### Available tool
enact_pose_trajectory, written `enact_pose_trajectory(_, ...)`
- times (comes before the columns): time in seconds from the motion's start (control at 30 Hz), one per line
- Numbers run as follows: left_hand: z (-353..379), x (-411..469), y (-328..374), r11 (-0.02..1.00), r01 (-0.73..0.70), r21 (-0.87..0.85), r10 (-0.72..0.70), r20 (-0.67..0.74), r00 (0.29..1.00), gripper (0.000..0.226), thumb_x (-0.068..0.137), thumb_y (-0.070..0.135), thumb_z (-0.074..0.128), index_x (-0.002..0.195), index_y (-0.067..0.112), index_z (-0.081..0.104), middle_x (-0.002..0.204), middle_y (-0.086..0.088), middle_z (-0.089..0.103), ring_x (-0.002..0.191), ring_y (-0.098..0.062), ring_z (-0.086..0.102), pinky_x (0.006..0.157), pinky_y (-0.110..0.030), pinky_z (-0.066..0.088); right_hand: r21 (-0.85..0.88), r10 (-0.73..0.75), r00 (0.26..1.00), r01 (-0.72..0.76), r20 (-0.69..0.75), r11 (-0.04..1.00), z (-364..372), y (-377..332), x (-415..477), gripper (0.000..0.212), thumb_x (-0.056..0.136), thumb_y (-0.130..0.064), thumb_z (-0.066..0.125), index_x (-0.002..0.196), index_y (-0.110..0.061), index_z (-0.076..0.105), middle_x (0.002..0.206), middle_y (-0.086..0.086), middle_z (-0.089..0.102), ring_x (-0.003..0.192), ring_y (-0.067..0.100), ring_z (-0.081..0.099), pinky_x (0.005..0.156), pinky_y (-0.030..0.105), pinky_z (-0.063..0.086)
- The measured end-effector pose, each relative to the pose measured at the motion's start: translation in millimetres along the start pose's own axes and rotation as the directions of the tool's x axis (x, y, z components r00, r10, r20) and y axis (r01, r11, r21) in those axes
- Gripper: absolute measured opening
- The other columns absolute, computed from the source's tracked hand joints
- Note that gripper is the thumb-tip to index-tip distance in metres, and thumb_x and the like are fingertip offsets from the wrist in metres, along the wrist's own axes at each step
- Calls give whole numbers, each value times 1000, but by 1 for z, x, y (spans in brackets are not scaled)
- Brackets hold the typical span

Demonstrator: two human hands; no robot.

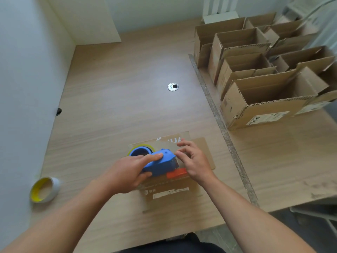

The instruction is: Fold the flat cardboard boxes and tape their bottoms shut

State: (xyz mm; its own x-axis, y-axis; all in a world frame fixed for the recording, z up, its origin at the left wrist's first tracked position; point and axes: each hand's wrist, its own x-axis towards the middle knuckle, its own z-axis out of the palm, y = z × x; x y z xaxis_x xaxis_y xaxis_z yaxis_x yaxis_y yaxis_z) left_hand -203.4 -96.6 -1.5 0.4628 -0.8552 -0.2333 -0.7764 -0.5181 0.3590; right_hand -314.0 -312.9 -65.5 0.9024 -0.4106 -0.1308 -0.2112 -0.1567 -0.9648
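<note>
Fingers (pixel 155 157) of the left hand (pixel 127 172) curl round one blue tape dispenser (pixel 161 164), the forefinger lying along its top and the thumb under its near side. The dispenser sits on one flat cardboard box (pixel 173 195) lying on the wooden desk (pixel 113 106) close to the person, its tape roll (pixel 140 150) at the far left end and a red part (pixel 176 173) at its near right. The right hand (pixel 194 161) is at the dispenser's front end with its fingers bent; whether they pinch any tape I cannot tell. One spare tape roll (pixel 44 189) with a yellow core lies well to the left near the desk's edge. One metal grommet (pixel 172 86) is set in the desk farther out. At least six folded boxes (pixel 268 108) stand open-topped, crowded together at the far right.
</note>
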Motion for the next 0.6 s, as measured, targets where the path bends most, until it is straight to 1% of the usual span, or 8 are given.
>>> enact_pose_trajectory(0.1,1,5,3,1000,8,28,-10,42,999,62,88,53,38,131,66,-4,134,13,57,112,-20,59,89,-34,47,89,54,994,-46,-90,995,-8,0,0,21,94,-10,65,74,-14,67,111,-13,60,118,-12,49,94,5,36)
enact_pose_trajectory(0.13,2,6,1,999,12,36,-14,50,999,63,90,52,40,131,66,-5,134,13,57,111,-20,59,89,-34,47,129,90,988,-73,-128,989,-13,3,0,20,94,-10,65,74,-13,66,110,-10,60,114,-6,54,94,10,39)
enact_pose_trajectory(0.2,4,7,-3,998,13,59,-16,55,998,67,96,45,48,131,65,-6,129,14,57,107,-19,59,88,-34,47,226,186,961,-139,-204,964,-27,15,-1,18,94,-10,63,76,-11,66,112,0,58,106,11,61,97,27,48)
enact_pose_trajectory(0.27,4,7,-1,997,5,71,-9,49,999,70,98,42,50,131,66,-7,122,13,59,103,-18,59,86,-34,47,380,311,920,-206,-239,902,-41,24,-2,15,96,-9,61,81,-8,64,117,12,58,102,17,62,96,37,54)
enact_pose_trajectory(0.33,4,8,1,997,13,80,-17,48,999,68,98,43,50,134,66,-3,119,12,59,100,-18,58,85,-34,48,492,422,884,-283,-199,823,-49,24,3,15,99,-9,57,84,-7,60,108,17,59,101,16,61,91,39,56)
enact_pose_trajectory(0.43,4,8,4,993,43,112,-49,55,997,62,99,44,49,144,61,10,121,12,58,99,-16,57,85,-31,46,451,462,878,-365,-123,814,-53,13,15,19,102,-12,50,85,-11,56,91,6,62,96,17,65,78,40,55)
enact_pose_trajectory(0.53,0,9,7,991,63,121,-72,74,995,61,99,42,49,146,59,14,125,12,56,101,-17,56,86,-30,45,344,463,883,-413,-74,843,-56,4,24,17,100,-19,53,84,-17,55,83,2,65,76,12,68,66,31,44)
enact_pose_trajectory(0.6,-3,11,10,990,74,124,-86,89,992,61,99,41,49,147,57,15,126,12,56,95,-16,53,84,-29,43,295,464,883,-428,-63,854,-57,4,27,16,99,-21,57,84,-18,53,78,1,64,67,11,65,61,28,38)
